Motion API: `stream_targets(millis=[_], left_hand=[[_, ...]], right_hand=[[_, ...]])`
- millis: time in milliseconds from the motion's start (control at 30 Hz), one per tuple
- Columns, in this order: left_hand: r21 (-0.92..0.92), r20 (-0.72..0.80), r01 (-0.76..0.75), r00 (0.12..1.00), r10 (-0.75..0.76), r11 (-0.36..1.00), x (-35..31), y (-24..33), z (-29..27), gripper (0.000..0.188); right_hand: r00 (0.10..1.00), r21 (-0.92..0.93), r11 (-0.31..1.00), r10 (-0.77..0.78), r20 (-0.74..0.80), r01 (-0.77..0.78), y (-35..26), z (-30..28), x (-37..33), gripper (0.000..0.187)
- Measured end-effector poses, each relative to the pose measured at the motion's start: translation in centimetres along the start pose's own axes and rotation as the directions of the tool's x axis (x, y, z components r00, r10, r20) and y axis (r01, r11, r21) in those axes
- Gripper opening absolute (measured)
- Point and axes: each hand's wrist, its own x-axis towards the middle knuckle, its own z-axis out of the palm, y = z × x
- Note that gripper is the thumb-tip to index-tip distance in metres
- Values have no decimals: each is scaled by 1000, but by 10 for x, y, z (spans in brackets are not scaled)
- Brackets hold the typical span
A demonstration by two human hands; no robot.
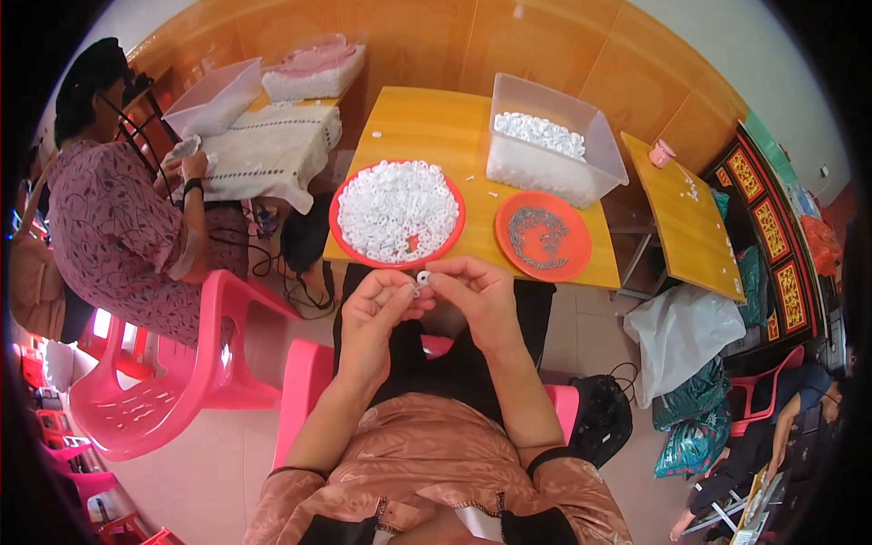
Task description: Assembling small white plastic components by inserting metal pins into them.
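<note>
A seated person brings both hands together just off the near edge of a yellow bench (427,116), a small white ring (424,277) between them. The grip of the right hand (479,295) is clamped on the ring, thumb against forefinger; the left hand (372,311) curls close beside it, its fingertips drawn in, though whether they pinch a piece of their own cannot be told. At the bench's near left corner, a red plate (333,223) carries a heap of white rings (395,202). Toward the near right corner, an orange plate (575,252) holds small grey pieces (521,234). A clear bin (516,171) partly filled with white pieces (542,133) stands at the far right corner. A lone white piece (377,134) lies by the left edge. At left, a co-worker in a patterned top (118,227) sits beside a cloth-covered table (272,150).
</note>
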Motion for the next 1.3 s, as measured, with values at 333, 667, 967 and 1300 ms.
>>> stream_targets(millis=[333, 667, 967, 1300], left_hand=[[46, -42, -138, 989, 140, 989, -1, -3, -3, 10], [76, -63, -207, 975, 212, 975, -1, -5, -4, 8], [120, -70, -251, 963, 260, 961, -1, -8, -1, 9], [139, -83, -254, 960, 267, 957, 1, -8, -1, 8]], right_hand=[[975, 422, 895, 202, -90, -146, 7, 14, -7, 16], [971, 433, 887, 219, -92, -160, 3, 18, -10, 20], [981, 327, 941, 137, -135, -86, 5, 20, -10, 21], [987, 192, 981, 29, -155, 2, 7, 21, -9, 16]])
